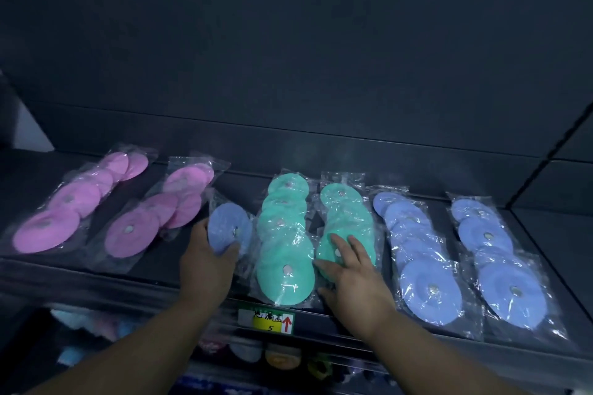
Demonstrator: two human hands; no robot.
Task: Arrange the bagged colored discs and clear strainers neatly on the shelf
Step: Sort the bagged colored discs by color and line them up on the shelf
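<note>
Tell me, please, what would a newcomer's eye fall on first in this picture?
First come the rows of bagged discs, bright against the dark shelf: pink discs on the left, green discs in the middle, blue discs on the right. Next is the stray blue disc between pink and green, gripped by the left hand, while the right hand rests with spread fingers on the green discs. A yellow label sits on the shelf edge below.

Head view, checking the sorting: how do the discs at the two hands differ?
The left hand grips the blue disc by its edge; the right hand lays straight fingers on the green disc. The blue disc sits alone beside the pink discs; the green disc fronts a green row. Both are round and bagged.
</note>
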